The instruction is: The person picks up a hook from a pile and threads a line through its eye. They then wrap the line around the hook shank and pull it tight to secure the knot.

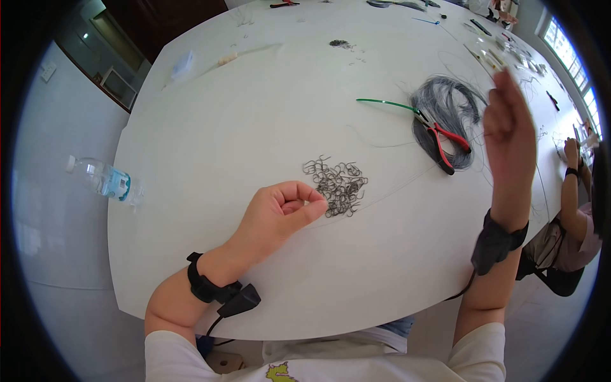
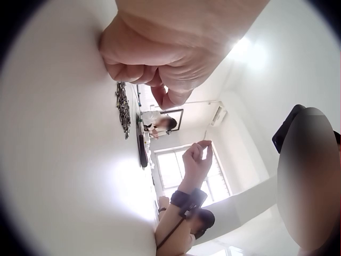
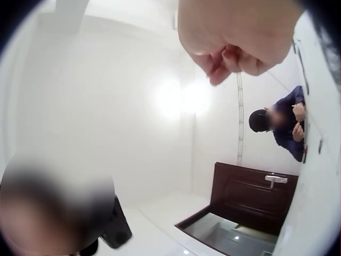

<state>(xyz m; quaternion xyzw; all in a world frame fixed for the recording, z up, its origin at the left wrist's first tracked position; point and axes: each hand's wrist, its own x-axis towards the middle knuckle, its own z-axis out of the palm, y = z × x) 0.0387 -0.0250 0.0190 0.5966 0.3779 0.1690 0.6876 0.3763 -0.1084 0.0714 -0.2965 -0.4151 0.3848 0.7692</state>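
My left hand [image 1: 280, 213] rests at the near-left edge of a pile of small metal fish hooks [image 1: 340, 186]. Its thumb and index finger are pinched together; the small thing between them is hidden. Raised above the table on the right is my right hand [image 1: 509, 130]. In the left wrist view the right hand [image 2: 197, 162] pinches a thin strand [image 2: 205, 134] that sticks up past its fingertips. Close to that hand on the table lies a bundle of grey line [image 1: 445, 92]. Red-and-black pliers [image 1: 439, 143] lie across the bundle, beside a green tie [image 1: 385, 102].
A plastic bottle [image 1: 111, 181] appears at the left, beyond the table's edge. Farther back are a small dark pile [image 1: 342, 44], a tan piece [image 1: 227, 58] and a clear plastic item [image 1: 182, 65]. Another person [image 1: 576, 216] sits at the right. Loose thin strands cross the white table [image 1: 210, 140].
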